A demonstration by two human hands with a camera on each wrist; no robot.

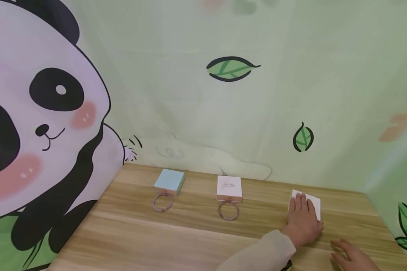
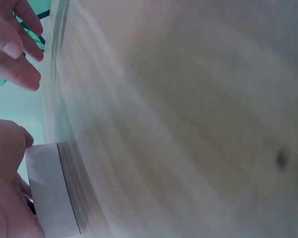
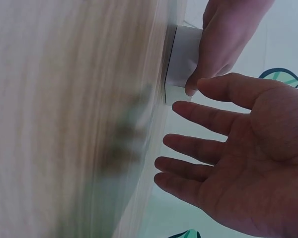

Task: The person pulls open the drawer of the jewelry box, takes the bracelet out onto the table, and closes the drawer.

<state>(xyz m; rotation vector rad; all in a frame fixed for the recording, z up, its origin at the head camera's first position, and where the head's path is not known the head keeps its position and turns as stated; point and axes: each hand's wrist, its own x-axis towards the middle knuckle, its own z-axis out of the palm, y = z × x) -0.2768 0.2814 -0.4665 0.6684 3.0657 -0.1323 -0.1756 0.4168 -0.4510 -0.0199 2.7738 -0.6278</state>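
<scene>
My left hand (image 1: pixel 302 222) rests on a white box (image 1: pixel 317 207) toward the right of the table, its fingers laid straight over the top. In the right wrist view, that hand's thumb comes down at the end of the white box (image 3: pixel 184 57), which sits on the wooden surface. My right hand (image 1: pixel 352 258) is beside it at the lower right, partly cut off in the head view. Seen by the right wrist camera, its palm shows and its spread fingers (image 3: pixel 193 144) hold nothing.
A light blue box (image 1: pixel 170 180) and a white box with small print (image 1: pixel 229 187) sit farther left on the wooden table (image 1: pixel 139 233). A thin ring (image 1: pixel 162 203) lies before the blue one, another ring (image 1: pixel 228 210) before the printed one. Behind hangs a panda-and-leaf backdrop (image 1: pixel 176 94).
</scene>
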